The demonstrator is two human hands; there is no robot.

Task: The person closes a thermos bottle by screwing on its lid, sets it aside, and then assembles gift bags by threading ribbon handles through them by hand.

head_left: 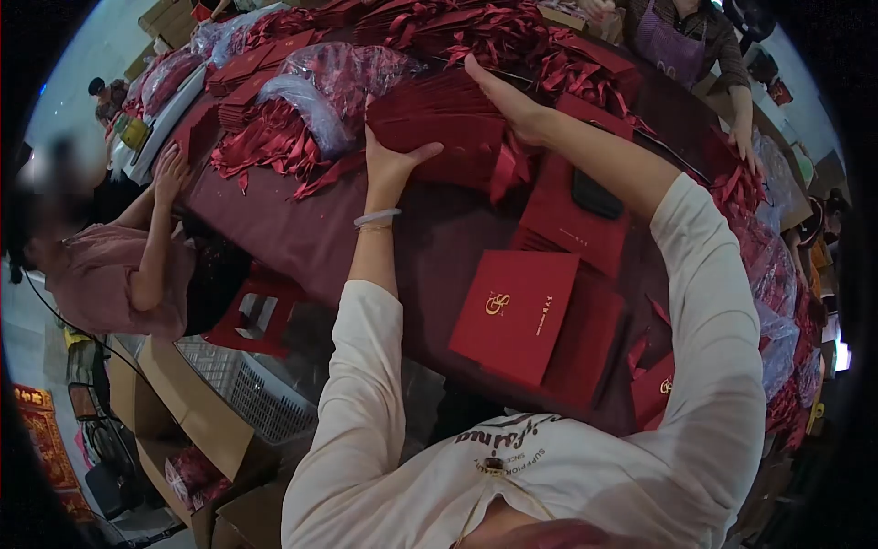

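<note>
A thick stack of flat red paper gift bags (437, 128) with ribbon handles is between my hands over the table. My left hand (391, 163) grips its left side, with the thumb across the near face and the other fingers mostly hidden. On the far right side, my right hand (514, 102) lies flat against the stack's edge, fingers stretched out. A red ribbon (508, 169) hangs from the stack near my right wrist. Closer to me, another pile of red bags (517, 316) with gold printing rests on the table.
A dark phone (596, 194) lies on red bags under my right forearm. Ribbons and plastic-wrapped bundles (343, 82) cover the table's far side. One person (123, 274) sits at left; another in a purple apron (670, 41) stands across. Cardboard boxes (197, 403) and a white basket (261, 393) are below left.
</note>
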